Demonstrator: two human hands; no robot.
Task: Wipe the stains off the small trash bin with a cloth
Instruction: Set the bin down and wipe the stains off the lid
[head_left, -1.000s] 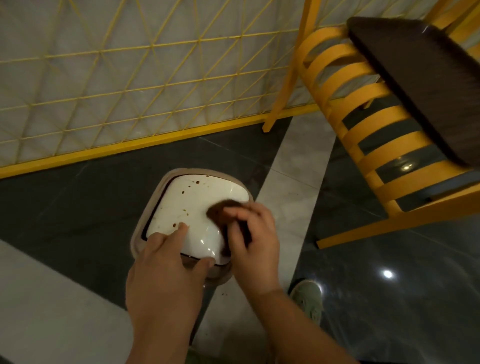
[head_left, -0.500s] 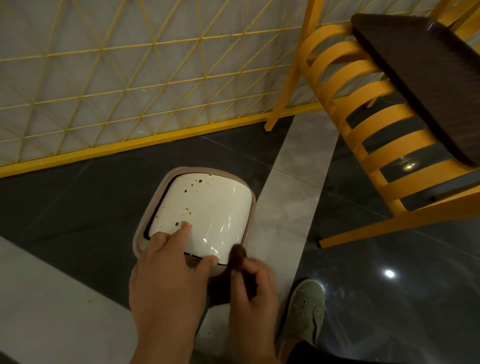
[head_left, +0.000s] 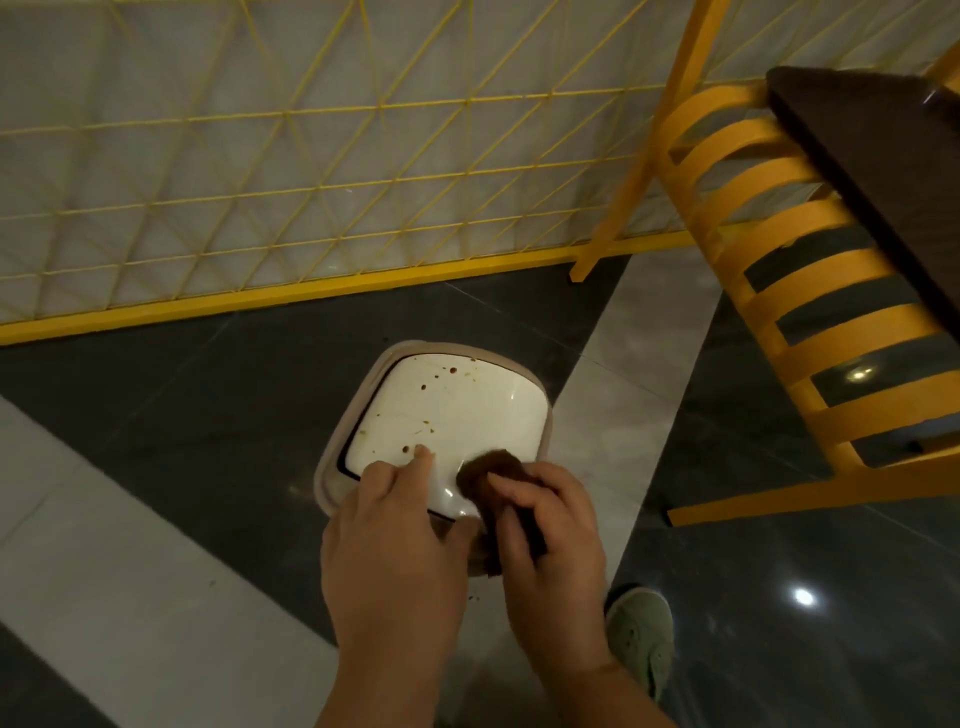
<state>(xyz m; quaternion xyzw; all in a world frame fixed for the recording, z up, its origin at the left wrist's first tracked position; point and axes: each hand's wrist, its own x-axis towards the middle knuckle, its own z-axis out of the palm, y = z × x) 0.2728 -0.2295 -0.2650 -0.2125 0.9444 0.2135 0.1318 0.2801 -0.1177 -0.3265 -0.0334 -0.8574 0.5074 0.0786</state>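
Brown spots (head_left: 423, 387) dot the white lid of the small trash bin (head_left: 447, 410), which stands on the dark floor tiles at lower centre of the frame, just ahead of both hands. The left hand (head_left: 387, 540) rests over the bin's near left edge, fingers relaxed and straight, one fingertip on the lid, steadying it. The right hand (head_left: 548, 540) grips a dark brown cloth (head_left: 488, 473), its fingers curled round it, pressing it on the lid's near right corner. The remaining spots lie up and left of the cloth, toward the far edge, so the right hand is the one placed to reach them. Half a second ago the cloth was off the lid, below its near rim; now it is back on the surface. A yellow chair (head_left: 810, 270) stands at right.
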